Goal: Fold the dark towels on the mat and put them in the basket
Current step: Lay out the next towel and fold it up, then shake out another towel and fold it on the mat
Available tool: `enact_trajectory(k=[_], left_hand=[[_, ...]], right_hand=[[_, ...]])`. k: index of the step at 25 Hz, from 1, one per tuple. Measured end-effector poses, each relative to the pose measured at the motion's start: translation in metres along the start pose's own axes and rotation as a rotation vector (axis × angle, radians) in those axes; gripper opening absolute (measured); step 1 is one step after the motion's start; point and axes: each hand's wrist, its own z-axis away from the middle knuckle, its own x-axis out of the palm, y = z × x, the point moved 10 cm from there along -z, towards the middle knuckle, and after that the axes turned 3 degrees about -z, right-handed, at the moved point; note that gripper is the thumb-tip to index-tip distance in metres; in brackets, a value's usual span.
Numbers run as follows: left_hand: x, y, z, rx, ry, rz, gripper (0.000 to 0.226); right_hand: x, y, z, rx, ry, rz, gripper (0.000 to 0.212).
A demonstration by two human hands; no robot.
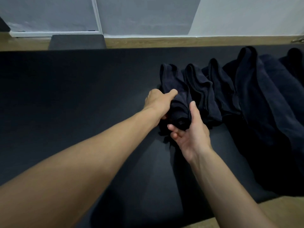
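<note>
Scanning the edges first: the black mat (65, 96) runs out of view on the left, and its far edge meets a strip of wooden floor (148, 42) below a white wall (246, 14). The mat's near edge shows only at lower right. I have a broad stretch of open mat to the left of both hands. On the right, a row of dark towels (230, 89) lies side by side, each touching the next, out to the picture's edge. A dark grey object (77, 41) sits just past the far edge; I cannot tell what it is.

The leftmost towel (174, 83) is navy, bunched lengthwise, with a rumpled near end. My left hand (158, 102) grips its left side, thumb on top, fingers hidden. My right hand (189, 134), palm up, cups the near end, fingers curled under and thumb against the cloth.
</note>
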Motion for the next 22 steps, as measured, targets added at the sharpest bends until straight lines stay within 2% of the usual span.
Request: enact_trajectory(k=[3,6,9,11,15,16,17,19,22], left_hand=[[-0.007,-0.002,-0.004,0.042,0.066,-0.089,0.042],[-0.011,-0.002,0.002,0.094,0.069,-0.153,0.046],[-0.023,0.014,0.032,0.356,0.143,-0.175,0.046],[-0.018,0.019,0.057,0.547,0.106,-0.232,0.048],[-0.017,0.02,0.065,0.687,0.12,-0.624,0.036],[-0.02,0.025,0.062,0.683,0.101,-0.651,0.035],[-0.021,0.028,0.059,0.655,0.055,-0.629,0.036],[-0.023,0.025,0.055,0.545,-0.026,-0.549,0.042],[-0.028,0.004,0.054,0.4,-0.099,-0.581,0.045]], right_hand=[[-0.005,0.002,0.002,-0.008,0.029,0.106,0.051],[-0.009,0.001,0.003,-0.041,0.065,0.095,0.048],[-0.01,0.003,0.005,-0.08,0.101,0.06,0.047],[-0.013,0.005,0.006,-0.094,0.139,0.037,0.044],[-0.02,0.01,0.016,-0.098,0.224,0.041,0.047],[-0.022,0.013,0.022,-0.118,0.247,0.039,0.046],[-0.023,0.012,0.029,-0.174,0.263,0.047,0.042],[-0.016,-0.006,0.051,-0.403,0.248,0.162,0.032],[0.032,-0.052,0.084,-0.842,0.092,0.516,0.023]])
